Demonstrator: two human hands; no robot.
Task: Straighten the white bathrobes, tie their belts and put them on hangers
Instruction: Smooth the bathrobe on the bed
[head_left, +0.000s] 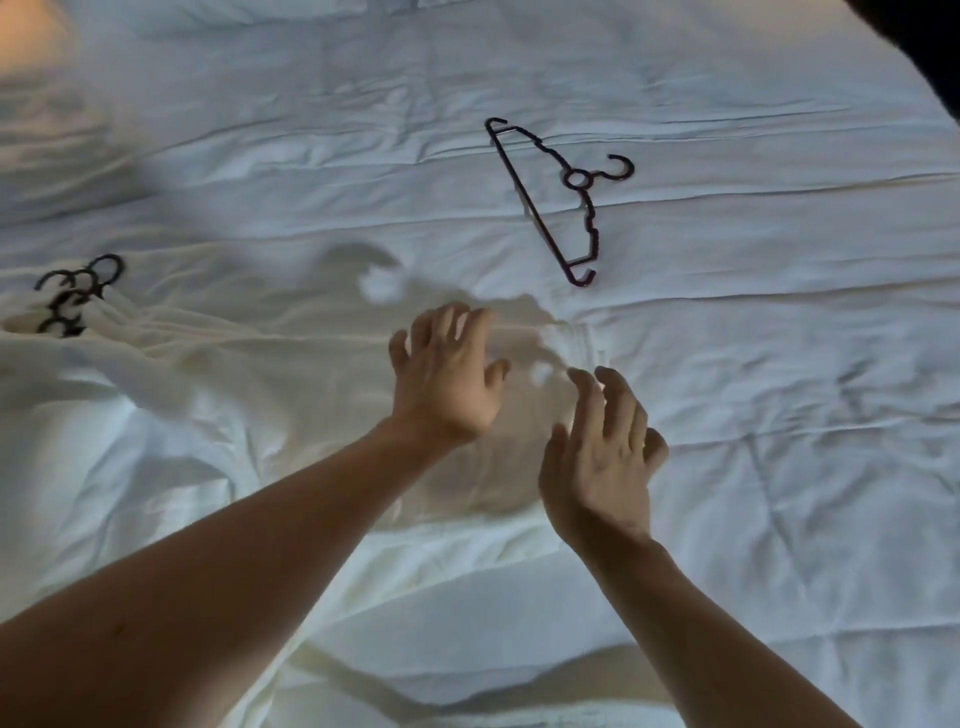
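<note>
A white bathrobe (291, 374) lies spread on the bed under my arms, and its belt (358, 680) trails across the fabric near the bottom edge. My left hand (447, 374) hovers over the robe's upper part, fingers spread and relaxed, holding nothing. My right hand (602, 457) hangs just right of it, fingers loosely bent, also empty. A dark hanger (561, 202) lies alone on the duvet beyond both hands. At the far left, several dark hanger hooks (78, 296) stick out of white robes (62, 353) stacked there.
The white duvet (779, 364) covers the whole bed, with wrinkles and seams running across it. Pillows (234, 15) lie along the top edge. A dark shape (924, 41) fills the top right corner past the bed's edge.
</note>
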